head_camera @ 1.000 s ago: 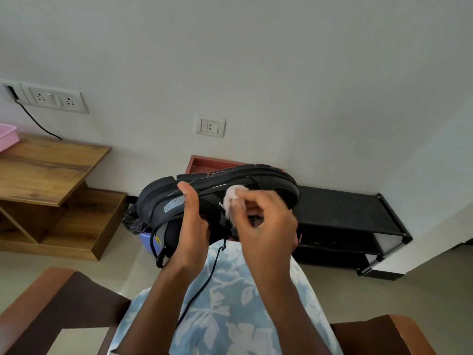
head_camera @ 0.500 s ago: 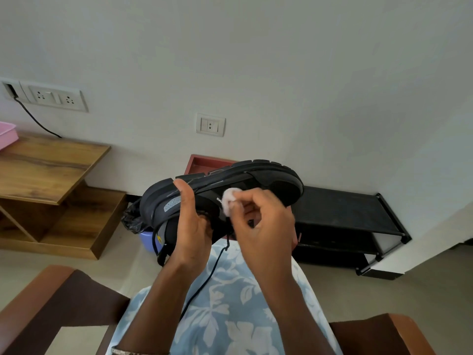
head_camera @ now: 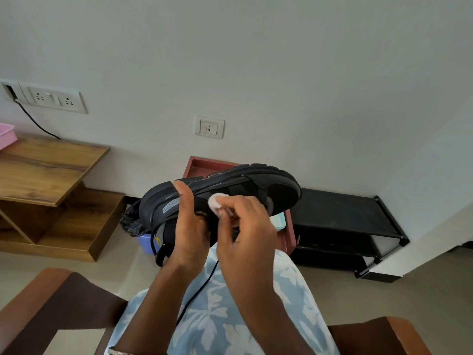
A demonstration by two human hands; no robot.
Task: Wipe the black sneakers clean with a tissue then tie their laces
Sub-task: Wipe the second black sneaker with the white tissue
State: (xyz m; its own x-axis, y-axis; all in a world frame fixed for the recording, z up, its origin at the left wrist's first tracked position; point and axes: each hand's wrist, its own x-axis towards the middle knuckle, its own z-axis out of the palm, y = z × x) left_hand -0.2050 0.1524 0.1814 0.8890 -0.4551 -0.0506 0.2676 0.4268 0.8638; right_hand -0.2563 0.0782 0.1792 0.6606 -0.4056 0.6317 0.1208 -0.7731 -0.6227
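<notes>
Sneaker (head_camera: 277, 193) seems light with a stiff sole, so my left hand (head_camera: 189, 234) wraps its fingers round the middle. My right hand (head_camera: 247, 229) pinches the flimsy tissue (head_camera: 214, 201) against its side.

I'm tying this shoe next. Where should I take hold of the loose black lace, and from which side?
Pinch the lace on its free hanging stretch over the lap, below the sneaker, coming from the right. The left hand grips the sneaker on the other side, and the right hand, once it drops the tissue, is probably nearest.
</notes>
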